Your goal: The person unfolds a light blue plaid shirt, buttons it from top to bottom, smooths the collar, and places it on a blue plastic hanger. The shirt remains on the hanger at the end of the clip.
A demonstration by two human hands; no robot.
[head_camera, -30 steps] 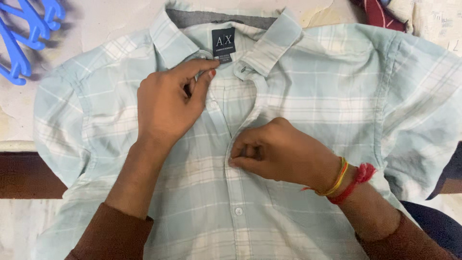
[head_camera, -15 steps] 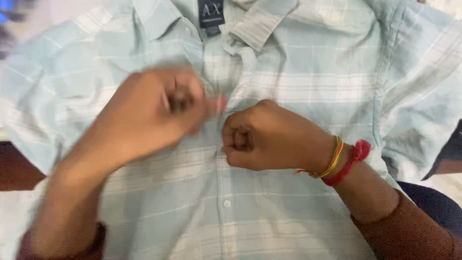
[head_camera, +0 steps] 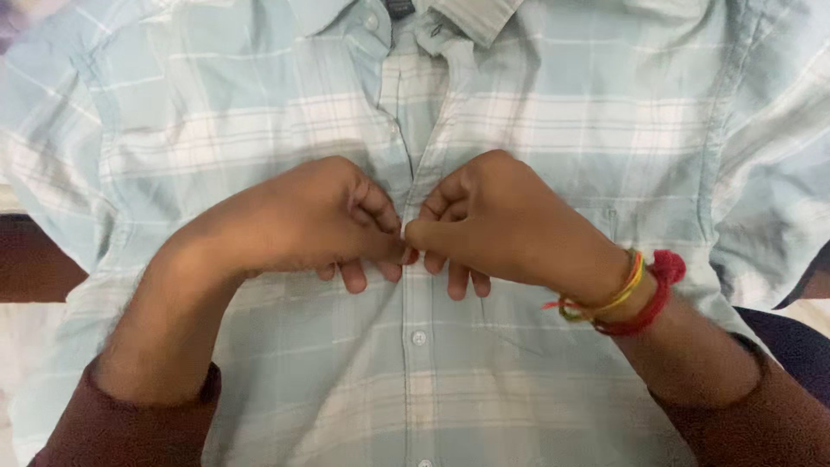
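A pale blue and white checked shirt (head_camera: 553,112) lies flat, front up, filling the view, with its collar at the top edge. My left hand (head_camera: 320,220) and my right hand (head_camera: 493,225) meet at the shirt's front placket (head_camera: 413,294), fingertips pinching the fabric edges together below the open neck. A white button (head_camera: 419,338) sits fastened just under my hands. Coloured threads (head_camera: 635,294) circle my right wrist. Both sleeves are dark red.
A dark brown edge (head_camera: 35,259) shows under the shirt at the left. A dark cloth (head_camera: 800,355) lies at the lower right.
My left hand dropped from the collar to the placket and met my right hand. The view shifted down, so the collar and neck label slid to the top edge.
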